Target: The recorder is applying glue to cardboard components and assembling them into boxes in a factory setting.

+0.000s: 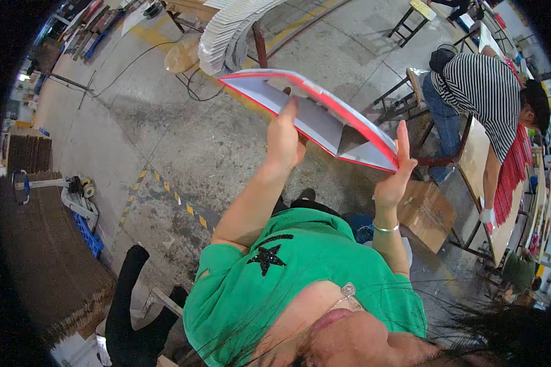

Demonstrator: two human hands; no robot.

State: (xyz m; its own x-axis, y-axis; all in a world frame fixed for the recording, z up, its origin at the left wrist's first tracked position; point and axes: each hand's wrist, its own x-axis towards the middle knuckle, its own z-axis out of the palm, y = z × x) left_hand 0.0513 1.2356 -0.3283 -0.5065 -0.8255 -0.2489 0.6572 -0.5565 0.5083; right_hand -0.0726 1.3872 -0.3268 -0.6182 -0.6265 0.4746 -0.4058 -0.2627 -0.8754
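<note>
I hold a flat folded carton (324,116), grey-white with red edges, raised in front of me over the concrete floor. My left hand (283,139) grips it from underneath near its middle, fingers reaching up onto the grey face. At the carton's lower right corner, my right hand (395,174) lies flat against the end with its fingers stretched upward and the thumb below the edge. A silver bangle (386,229) sits on my right wrist. The carton's open end shows a folded flap (352,142).
A person in a striped top (483,92) sits at a wooden table (474,159) on the right beside a red stack (511,177). A cardboard box (427,214) lies on the floor. White sheets (229,30) are stacked behind; a pallet truck (73,194) and brown corrugated stacks (43,263) stand left.
</note>
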